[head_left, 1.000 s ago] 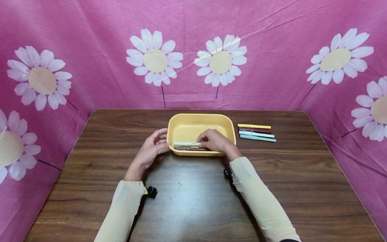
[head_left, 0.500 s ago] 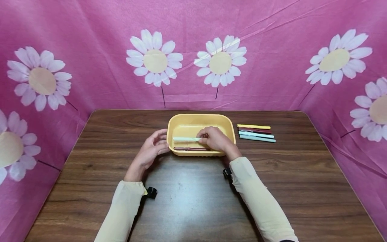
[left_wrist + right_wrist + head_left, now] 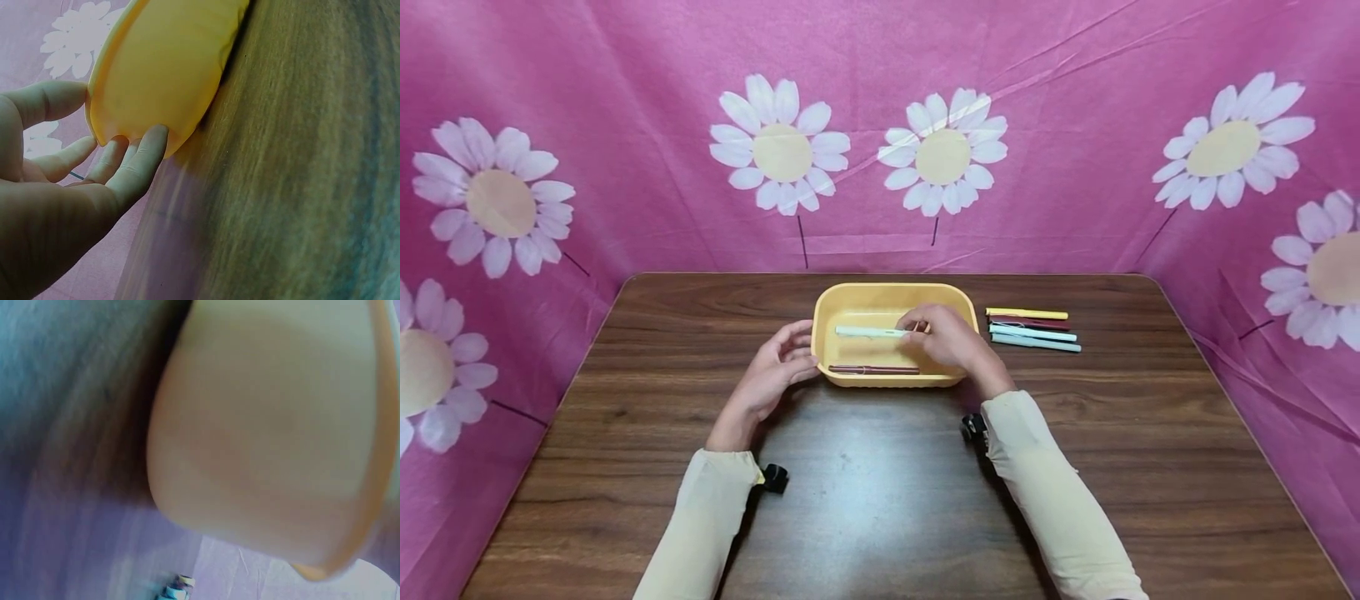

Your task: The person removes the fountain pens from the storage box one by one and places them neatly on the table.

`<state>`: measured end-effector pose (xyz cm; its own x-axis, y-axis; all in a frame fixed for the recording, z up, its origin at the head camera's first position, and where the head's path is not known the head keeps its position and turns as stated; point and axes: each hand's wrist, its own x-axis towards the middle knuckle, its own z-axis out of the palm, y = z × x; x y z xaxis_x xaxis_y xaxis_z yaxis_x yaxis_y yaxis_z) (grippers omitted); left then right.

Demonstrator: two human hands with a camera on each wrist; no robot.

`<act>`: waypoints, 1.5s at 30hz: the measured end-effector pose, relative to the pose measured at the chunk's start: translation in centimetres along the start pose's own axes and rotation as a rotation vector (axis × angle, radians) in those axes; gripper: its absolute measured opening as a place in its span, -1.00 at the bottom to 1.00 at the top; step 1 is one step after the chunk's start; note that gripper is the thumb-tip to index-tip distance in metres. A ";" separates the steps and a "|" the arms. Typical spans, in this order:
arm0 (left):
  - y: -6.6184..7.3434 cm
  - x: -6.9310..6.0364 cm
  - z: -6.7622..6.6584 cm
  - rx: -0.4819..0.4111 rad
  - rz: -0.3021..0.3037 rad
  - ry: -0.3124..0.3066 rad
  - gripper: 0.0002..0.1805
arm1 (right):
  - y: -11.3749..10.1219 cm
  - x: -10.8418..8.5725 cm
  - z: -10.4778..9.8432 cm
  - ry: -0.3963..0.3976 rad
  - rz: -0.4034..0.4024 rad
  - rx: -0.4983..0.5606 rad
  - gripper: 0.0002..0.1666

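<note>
In the head view a yellow plastic bin [image 3: 895, 380] stands on the table. My left hand [image 3: 769, 375] is at its left end; in the left wrist view the fingertips [image 3: 153, 140] touch the outer wall, with the fingers extended. Over the bin, my right hand [image 3: 946, 335] pinches a pale mint pen [image 3: 868, 332] by its right end. The pen lies level, pointing left. A dark maroon pen [image 3: 872, 369] rests along the bin's near inside wall. In the right wrist view the bin's wall [image 3: 262, 425] hides the right hand.
Right of the bin, several pens lie side by side on the wooden table [image 3: 850, 500]: a yellow pen [image 3: 1026, 314], a maroon one and light blue ones [image 3: 1036, 342]. A pink flowered cloth [image 3: 865, 100] hangs behind the table and along both sides.
My right hand has lifted the mint pen from beside the maroon pen and moved it away from me, toward the bin's middle. The left hand stays at the bin's end.
</note>
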<state>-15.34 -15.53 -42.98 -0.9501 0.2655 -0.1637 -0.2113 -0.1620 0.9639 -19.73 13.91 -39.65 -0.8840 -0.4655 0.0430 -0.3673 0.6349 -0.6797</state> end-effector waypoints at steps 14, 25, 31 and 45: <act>0.0 -0.1 -0.1 0.009 -0.009 0.003 -0.28 | 0.3 -1.4 -1.8 0.042 -0.040 -0.029 -0.87; 0.2 0.0 0.0 0.010 -0.007 -0.003 -0.28 | 0.9 -2.7 -3.8 0.120 -0.051 -0.061 -0.88; 0.3 -0.1 0.1 0.003 -0.012 0.000 -0.27 | 1.9 -3.7 -4.8 0.149 -0.047 -0.091 -0.87; 0.3 -0.1 0.1 0.002 -0.015 -0.007 -0.28 | 3.7 -5.7 -6.8 0.181 0.015 -0.130 -0.84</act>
<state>-15.27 -15.55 -42.66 -0.9452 0.2744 -0.1769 -0.2253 -0.1561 0.9617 -17.98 23.11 -37.46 -0.9227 -0.3446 0.1727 -0.3779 0.7201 -0.5819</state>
